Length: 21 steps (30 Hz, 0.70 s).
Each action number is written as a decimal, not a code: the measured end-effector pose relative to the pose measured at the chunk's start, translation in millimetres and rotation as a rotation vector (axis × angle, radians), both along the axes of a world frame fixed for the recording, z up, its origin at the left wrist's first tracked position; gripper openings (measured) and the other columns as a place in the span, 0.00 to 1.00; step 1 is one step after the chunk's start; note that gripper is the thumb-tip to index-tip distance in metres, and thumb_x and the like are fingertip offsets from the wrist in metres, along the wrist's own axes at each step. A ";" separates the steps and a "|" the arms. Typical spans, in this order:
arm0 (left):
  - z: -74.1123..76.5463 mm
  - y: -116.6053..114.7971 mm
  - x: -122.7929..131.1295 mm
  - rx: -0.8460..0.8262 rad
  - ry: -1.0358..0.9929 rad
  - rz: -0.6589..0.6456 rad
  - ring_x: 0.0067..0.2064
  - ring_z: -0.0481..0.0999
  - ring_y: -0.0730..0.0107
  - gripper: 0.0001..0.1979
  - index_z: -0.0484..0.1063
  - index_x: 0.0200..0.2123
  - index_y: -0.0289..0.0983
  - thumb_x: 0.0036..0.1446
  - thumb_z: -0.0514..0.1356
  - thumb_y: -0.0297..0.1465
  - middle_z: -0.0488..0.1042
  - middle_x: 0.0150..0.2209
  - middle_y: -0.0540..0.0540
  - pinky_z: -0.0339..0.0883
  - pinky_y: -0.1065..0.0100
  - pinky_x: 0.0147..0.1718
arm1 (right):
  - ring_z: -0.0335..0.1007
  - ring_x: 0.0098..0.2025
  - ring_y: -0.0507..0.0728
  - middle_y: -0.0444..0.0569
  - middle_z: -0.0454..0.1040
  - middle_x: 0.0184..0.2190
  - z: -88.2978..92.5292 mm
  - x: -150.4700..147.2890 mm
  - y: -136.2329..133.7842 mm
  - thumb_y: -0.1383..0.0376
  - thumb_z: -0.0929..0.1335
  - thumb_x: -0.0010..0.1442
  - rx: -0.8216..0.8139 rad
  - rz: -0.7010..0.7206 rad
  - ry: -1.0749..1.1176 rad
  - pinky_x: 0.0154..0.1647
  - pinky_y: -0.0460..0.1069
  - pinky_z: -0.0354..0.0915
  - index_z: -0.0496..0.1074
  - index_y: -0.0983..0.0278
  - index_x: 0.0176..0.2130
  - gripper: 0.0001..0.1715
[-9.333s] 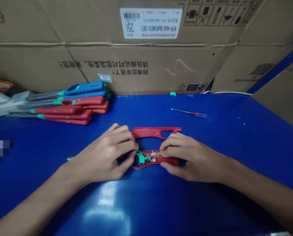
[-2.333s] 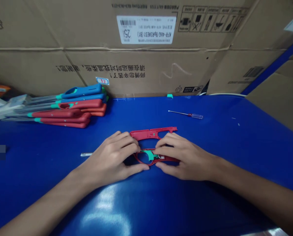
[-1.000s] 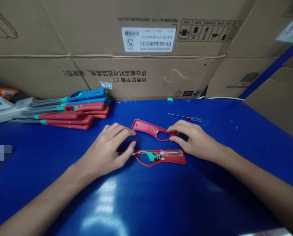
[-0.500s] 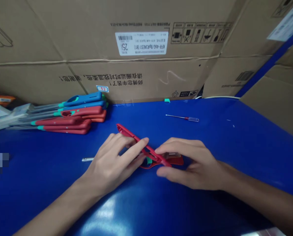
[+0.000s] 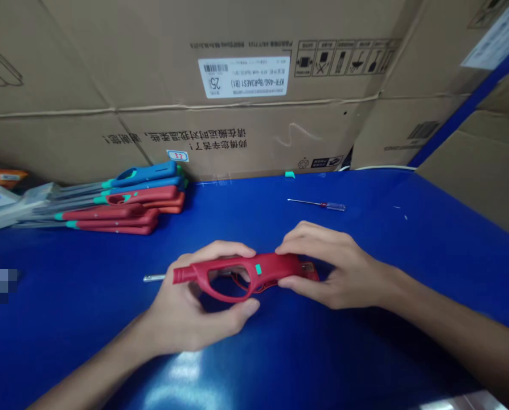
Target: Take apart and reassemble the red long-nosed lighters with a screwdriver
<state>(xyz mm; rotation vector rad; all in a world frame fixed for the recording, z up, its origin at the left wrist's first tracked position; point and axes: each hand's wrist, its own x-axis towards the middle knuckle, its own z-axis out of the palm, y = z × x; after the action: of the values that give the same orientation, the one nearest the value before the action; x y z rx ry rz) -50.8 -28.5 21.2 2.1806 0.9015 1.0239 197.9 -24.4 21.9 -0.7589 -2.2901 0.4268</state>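
Both hands hold a red lighter casing half [image 5: 275, 266], outer side up, with a large trigger opening and a small green piece on it. My left hand [image 5: 190, 307] is around its narrow front end, thumb below and fingers along the far edge. At the wider rear, my right hand [image 5: 331, 270] pinches it between thumb and fingers. Underneath lies another red lighter part [image 5: 312, 271] with a clear piece at its end, mostly covered. A metal tube [image 5: 154, 278] sticks out to the left behind my left hand. Whether the two red parts touch cannot be made out.
Several long lighters [image 5: 143, 196] with blue, red and orange handles are piled at the back left. A small screwdriver [image 5: 333, 206] and a green scrap [image 5: 289, 174] lie on the blue table surface [image 5: 246, 370]. Cardboard [image 5: 160, 68] walls the back.
The red casing half has turned from a steep diagonal on edge to nearly level, outer side up. My left hand has rolled so its thumb is now below the casing's near edge.
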 end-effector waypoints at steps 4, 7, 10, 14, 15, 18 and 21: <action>3.1 11.8 -6.5 -0.151 -0.105 -0.043 0.37 0.80 0.68 0.13 0.72 0.42 0.40 0.51 0.64 0.28 0.78 0.38 0.50 0.75 0.72 0.37 | 0.69 0.33 0.52 0.48 0.72 0.35 10.4 12.0 2.9 0.65 0.74 0.52 -0.166 -0.056 -0.045 0.35 0.48 0.67 0.75 0.67 0.42 0.16; 2.4 21.5 -15.2 -0.076 -0.031 0.043 0.37 0.79 0.68 0.08 0.73 0.40 0.40 0.55 0.61 0.27 0.79 0.37 0.50 0.74 0.70 0.36 | 0.68 0.30 0.51 0.46 0.71 0.32 17.3 21.1 7.3 0.65 0.74 0.51 -0.220 -0.053 -0.122 0.33 0.47 0.65 0.76 0.66 0.38 0.12; 2.1 29.3 -24.5 0.089 0.170 0.072 0.36 0.77 0.68 0.07 0.74 0.39 0.39 0.55 0.62 0.28 0.78 0.35 0.49 0.71 0.67 0.37 | 0.67 0.30 0.50 0.45 0.70 0.32 19.7 25.7 10.6 0.64 0.73 0.52 -0.279 -0.063 -0.182 0.32 0.47 0.63 0.77 0.65 0.38 0.11; 6.4 33.7 -31.4 0.184 0.420 -0.089 0.35 0.74 0.68 0.06 0.75 0.37 0.38 0.58 0.59 0.28 0.77 0.33 0.48 0.67 0.63 0.39 | 0.67 0.31 0.51 0.45 0.70 0.33 17.0 24.6 11.7 0.63 0.73 0.52 -0.379 -0.061 -0.247 0.32 0.47 0.63 0.77 0.63 0.38 0.11; 7.9 33.8 -31.7 0.179 0.451 -0.104 0.35 0.73 0.68 0.06 0.75 0.37 0.38 0.58 0.58 0.28 0.77 0.33 0.48 0.66 0.63 0.40 | 0.67 0.31 0.51 0.45 0.70 0.33 16.1 23.6 11.3 0.63 0.73 0.52 -0.394 -0.058 -0.261 0.32 0.47 0.63 0.77 0.63 0.38 0.11; 11.8 33.2 -30.6 0.149 0.538 -0.117 0.34 0.72 0.67 0.07 0.75 0.36 0.38 0.59 0.57 0.31 0.75 0.32 0.47 0.65 0.61 0.40 | 0.66 0.30 0.51 0.45 0.70 0.33 14.4 20.8 9.2 0.64 0.72 0.53 -0.415 -0.047 -0.303 0.30 0.46 0.62 0.78 0.62 0.38 0.10; 13.3 33.0 -29.6 0.138 0.611 -0.137 0.35 0.71 0.65 0.06 0.75 0.34 0.38 0.57 0.58 0.32 0.74 0.32 0.47 0.65 0.60 0.39 | 0.65 0.29 0.50 0.45 0.69 0.32 13.5 19.1 7.5 0.65 0.72 0.53 -0.418 -0.036 -0.328 0.29 0.46 0.61 0.78 0.62 0.37 0.09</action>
<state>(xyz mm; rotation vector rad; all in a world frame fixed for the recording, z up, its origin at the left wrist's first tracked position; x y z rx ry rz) -80.3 4.5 34.6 2.6882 0.9355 0.3541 217.0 -16.9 35.4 -1.1448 -2.5149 0.8341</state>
